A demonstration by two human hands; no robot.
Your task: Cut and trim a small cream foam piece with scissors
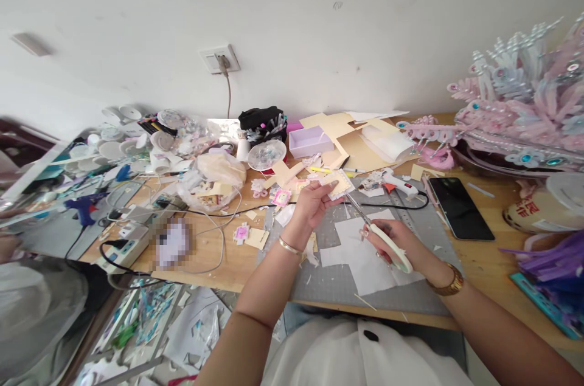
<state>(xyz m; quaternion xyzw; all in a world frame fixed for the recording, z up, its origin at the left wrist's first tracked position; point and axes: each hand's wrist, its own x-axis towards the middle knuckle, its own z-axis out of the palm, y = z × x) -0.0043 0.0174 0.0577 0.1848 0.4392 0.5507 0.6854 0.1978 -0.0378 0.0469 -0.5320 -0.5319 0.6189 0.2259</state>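
Between the fingers of my left hand (314,200) is a small cream card piece (337,184) with a white scalloped edge, raised above the mat. My right hand (387,240) grips a pair of scissors (387,245) with pale handles. Their blades point up and left and meet the lower right edge of the card piece; how far apart the blades are, I cannot tell. Beneath both hands lies a grey cutting mat (328,282) with white paper sheets (374,276) and thin offcuts on it.
Cream card sheets (365,146) and a lilac box (311,143) stand behind. A white glue gun (401,184) with a black cord lies right of centre, near a black phone (460,208). Pink feathery decorations (524,112) crowd the right. A co-worker's sleeve (41,295) shows at far left.
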